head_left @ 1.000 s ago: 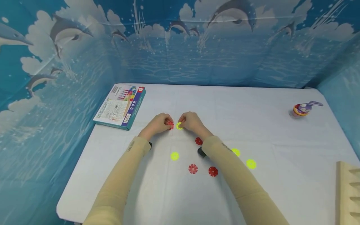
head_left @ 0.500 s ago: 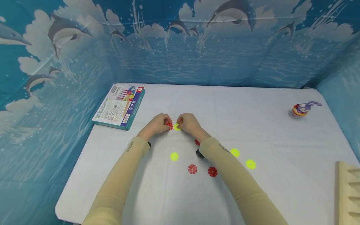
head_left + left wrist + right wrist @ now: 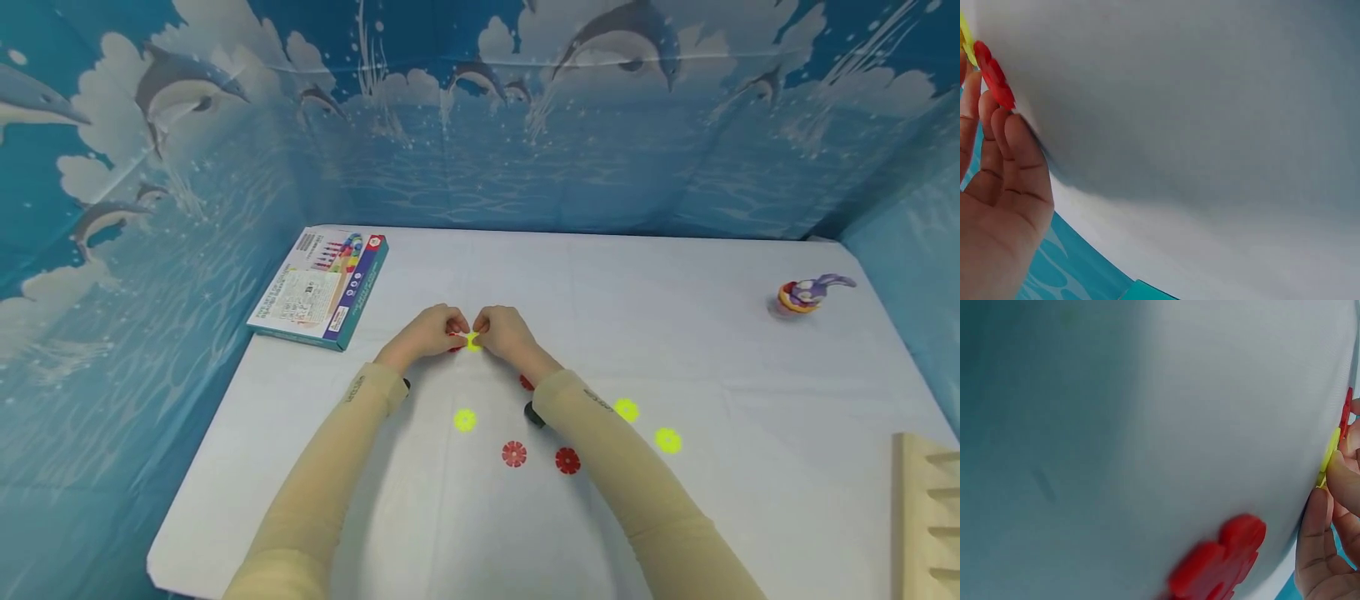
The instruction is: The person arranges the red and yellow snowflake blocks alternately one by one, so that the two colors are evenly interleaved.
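Note:
Both hands come together over the table's middle. My left hand (image 3: 427, 333) pinches a red notched plastic disc (image 3: 994, 75), mostly covered by its fingers in the head view. Thumb and fingers of my right hand (image 3: 508, 335) grip a matching yellow disc (image 3: 473, 342). In both wrist views the two discs meet edge to edge; the right wrist view shows the yellow disc (image 3: 1330, 455) slanted against the red one (image 3: 1345, 412). Another red disc (image 3: 1222, 559) lies below the right hand, partly hidden by the sleeve in the head view.
Loose on the white table lie red discs (image 3: 513, 454) and yellow discs (image 3: 465, 420), several in all. A flat printed box (image 3: 318, 287) sits at the back left. At far right stand a purple rabbit-like toy (image 3: 810, 293) and a slotted wooden rack (image 3: 930, 517).
The gap between the hands has narrowed: they were apart a second ago, and now their fingertips and the two discs meet. The loose discs lie where they were.

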Action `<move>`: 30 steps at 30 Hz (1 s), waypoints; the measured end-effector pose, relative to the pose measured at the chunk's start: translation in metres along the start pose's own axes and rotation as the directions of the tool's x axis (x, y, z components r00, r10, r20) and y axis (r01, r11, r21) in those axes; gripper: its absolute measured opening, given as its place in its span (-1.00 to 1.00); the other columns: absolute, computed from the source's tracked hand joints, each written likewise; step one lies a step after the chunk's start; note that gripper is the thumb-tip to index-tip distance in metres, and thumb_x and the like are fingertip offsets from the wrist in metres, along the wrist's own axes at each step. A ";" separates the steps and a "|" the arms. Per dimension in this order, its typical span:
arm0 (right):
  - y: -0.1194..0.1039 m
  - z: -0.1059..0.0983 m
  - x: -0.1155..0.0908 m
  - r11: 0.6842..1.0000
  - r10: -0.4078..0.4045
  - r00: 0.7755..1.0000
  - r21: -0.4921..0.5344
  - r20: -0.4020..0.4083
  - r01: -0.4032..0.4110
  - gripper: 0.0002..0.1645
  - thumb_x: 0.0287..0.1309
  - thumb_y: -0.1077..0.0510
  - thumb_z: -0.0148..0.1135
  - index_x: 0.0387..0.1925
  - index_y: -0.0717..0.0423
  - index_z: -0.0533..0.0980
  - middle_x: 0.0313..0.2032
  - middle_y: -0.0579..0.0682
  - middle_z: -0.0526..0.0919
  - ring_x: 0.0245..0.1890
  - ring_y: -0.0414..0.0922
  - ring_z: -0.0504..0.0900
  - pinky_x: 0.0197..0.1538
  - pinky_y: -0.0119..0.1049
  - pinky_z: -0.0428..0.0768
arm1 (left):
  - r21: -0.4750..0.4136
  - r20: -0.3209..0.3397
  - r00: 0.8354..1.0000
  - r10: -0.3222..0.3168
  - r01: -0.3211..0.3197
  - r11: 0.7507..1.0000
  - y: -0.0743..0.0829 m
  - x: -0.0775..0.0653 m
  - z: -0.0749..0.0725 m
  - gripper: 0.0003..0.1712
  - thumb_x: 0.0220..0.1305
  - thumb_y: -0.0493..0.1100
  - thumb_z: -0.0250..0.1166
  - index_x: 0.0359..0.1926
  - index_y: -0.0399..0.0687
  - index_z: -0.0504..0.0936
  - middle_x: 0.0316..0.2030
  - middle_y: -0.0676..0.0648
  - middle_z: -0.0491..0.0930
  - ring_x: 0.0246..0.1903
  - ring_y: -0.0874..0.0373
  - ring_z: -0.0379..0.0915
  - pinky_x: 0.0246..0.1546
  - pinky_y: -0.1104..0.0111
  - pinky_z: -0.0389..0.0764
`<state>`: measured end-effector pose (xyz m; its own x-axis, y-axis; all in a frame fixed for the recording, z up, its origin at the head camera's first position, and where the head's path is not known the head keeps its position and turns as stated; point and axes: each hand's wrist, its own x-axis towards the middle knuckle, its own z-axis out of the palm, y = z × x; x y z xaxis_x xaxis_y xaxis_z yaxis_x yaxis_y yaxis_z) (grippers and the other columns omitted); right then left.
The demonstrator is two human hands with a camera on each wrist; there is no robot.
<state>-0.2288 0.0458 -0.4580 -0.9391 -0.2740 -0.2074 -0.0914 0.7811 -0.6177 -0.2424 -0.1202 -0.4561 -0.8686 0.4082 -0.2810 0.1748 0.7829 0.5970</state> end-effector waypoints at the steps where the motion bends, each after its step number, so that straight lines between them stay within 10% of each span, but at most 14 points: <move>1: 0.001 0.000 0.000 1.000 0.001 1.000 0.007 -0.003 -0.001 -0.80 0.12 0.26 0.39 -0.20 0.21 0.61 -0.29 0.06 0.65 -0.28 -0.11 0.55 -0.12 -0.29 0.53 | 0.001 0.000 1.000 0.004 -0.004 1.000 0.001 0.001 0.001 -0.79 0.25 -0.22 0.35 -0.12 -0.21 0.64 -0.24 -0.13 0.58 -0.23 0.07 0.46 -0.07 0.29 0.52; 30: 0.063 -0.053 -0.068 0.995 0.002 0.978 0.100 0.211 -0.024 -0.68 0.09 0.13 0.43 -0.11 0.13 0.60 -0.23 0.02 0.64 -0.22 -0.08 0.55 -0.09 -0.25 0.55 | -0.075 0.005 0.996 -0.088 0.088 0.993 0.003 0.004 0.008 -0.81 0.23 -0.18 0.39 -0.16 -0.12 0.65 -0.28 -0.08 0.57 -0.33 0.12 0.46 -0.25 0.39 0.52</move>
<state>-0.1884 0.1432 -0.4432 -0.8485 -0.3841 -0.3641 -0.0352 0.7274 -0.6853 -0.2420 -0.1130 -0.4614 -0.8784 0.3401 -0.3358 0.0624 0.7781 0.6250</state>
